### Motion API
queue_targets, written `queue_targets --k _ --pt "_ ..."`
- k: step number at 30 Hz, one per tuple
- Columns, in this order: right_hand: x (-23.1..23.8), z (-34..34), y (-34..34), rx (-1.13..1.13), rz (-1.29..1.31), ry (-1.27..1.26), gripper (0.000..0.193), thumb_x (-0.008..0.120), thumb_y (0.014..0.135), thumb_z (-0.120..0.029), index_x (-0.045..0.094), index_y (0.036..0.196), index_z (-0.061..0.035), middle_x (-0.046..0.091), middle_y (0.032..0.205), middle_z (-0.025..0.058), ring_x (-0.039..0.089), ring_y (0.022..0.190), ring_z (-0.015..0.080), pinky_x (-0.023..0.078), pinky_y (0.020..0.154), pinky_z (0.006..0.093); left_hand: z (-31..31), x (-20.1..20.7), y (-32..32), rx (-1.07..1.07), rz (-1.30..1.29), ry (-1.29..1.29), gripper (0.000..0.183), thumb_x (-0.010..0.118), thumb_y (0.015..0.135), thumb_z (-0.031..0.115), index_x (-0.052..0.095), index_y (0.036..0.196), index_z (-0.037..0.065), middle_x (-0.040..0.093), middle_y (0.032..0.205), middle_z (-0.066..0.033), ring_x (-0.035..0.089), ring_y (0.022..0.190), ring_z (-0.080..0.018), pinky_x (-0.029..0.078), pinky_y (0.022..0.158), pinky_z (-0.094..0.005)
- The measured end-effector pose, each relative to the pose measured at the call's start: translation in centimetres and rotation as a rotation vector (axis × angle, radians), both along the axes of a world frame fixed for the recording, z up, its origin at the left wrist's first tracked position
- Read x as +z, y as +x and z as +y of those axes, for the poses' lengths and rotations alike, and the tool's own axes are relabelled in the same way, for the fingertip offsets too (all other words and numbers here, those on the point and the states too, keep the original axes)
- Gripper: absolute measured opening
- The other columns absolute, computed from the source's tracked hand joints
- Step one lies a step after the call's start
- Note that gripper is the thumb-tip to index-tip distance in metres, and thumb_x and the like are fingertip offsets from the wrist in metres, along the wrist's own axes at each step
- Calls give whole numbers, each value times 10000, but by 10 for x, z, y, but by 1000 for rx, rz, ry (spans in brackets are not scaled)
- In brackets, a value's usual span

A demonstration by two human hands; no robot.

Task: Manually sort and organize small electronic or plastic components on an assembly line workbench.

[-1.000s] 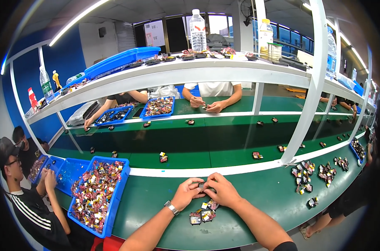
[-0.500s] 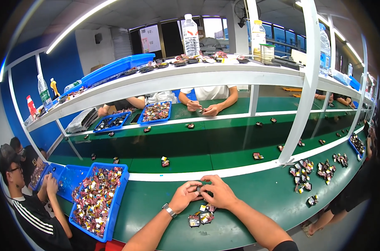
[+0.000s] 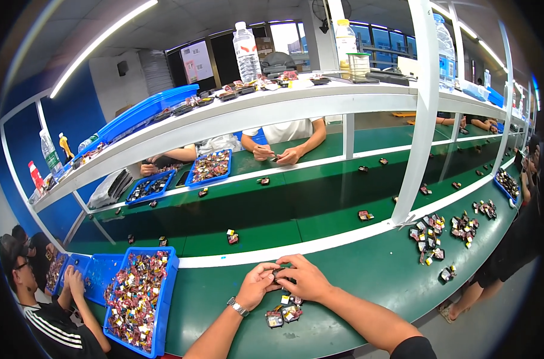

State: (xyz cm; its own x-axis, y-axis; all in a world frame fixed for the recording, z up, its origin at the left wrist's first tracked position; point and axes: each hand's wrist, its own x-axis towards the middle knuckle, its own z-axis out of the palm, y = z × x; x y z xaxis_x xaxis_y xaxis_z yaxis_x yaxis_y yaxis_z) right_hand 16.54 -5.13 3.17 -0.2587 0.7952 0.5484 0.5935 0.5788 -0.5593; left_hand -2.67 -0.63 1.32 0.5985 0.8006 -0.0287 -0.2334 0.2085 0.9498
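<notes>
Dark part (image 3: 277,273), one, pinched in the grip of left hand (image 3: 255,287) and right hand (image 3: 306,280); at least three wired pieces (image 3: 274,319) nearby

White-capped clear bottle (image 3: 246,55) and blue tray (image 3: 141,112) on a white shelf (image 3: 320,106), bright tube light (image 3: 104,46) overhead.

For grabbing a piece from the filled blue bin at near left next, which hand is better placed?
The left hand, probably: it is nearer the blue bin, while the right hand sits farther away. Both appear to hold a small dark part, so the left would need freeing first.
</notes>
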Motion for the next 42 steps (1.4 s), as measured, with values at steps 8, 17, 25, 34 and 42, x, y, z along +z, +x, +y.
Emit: queue_targets --k 8,17,25,34,42 --pt "-7 1 -5 -27 54 -11 152 708 816 -136 727 961 -94 586 1191 59 536 1136 253 503 900 362 4 -3 -2 2 -52 -48 253 479 991 69 482 1236 9 628 1160 -156 639 1067 -234 548 933 -395" --pt "-22 5 -7 -43 249 -83 170 739 792 -125 753 962 -110 610 1180 82 554 1135 262 489 932 369 1 0 -1 22 -56 -56 245 504 985 75 484 1221 12 640 1138 -152 637 1068 -228 550 930 -394" --pt "-20 2 -13 -101 285 -106 147 708 813 -143 753 950 -112 627 1150 61 563 1105 266 472 944 374 2 -2 -1 29 -54 -54 241 520 987 85 494 1215 14 648 1130 -138 639 1059 -214 554 923 -389" --pt "-23 3 -14 -115 345 -145 151 699 817 -137 751 956 -108 637 1134 63 576 1074 270 478 927 371 3 -5 -1 29 -63 -39 268 550 978 101 500 1226 15 654 1118 -129 642 1040 -195 557 915 -377" --pt "-22 -3 -19 -176 342 -162 149 710 816 -138 756 956 -120 640 1148 60 570 1093 265 477 929 369 2 -4 -1 35 -51 -37 266 548 977 95 497 1224 11 656 1112 -129 644 1037 -198 552 920 -378"
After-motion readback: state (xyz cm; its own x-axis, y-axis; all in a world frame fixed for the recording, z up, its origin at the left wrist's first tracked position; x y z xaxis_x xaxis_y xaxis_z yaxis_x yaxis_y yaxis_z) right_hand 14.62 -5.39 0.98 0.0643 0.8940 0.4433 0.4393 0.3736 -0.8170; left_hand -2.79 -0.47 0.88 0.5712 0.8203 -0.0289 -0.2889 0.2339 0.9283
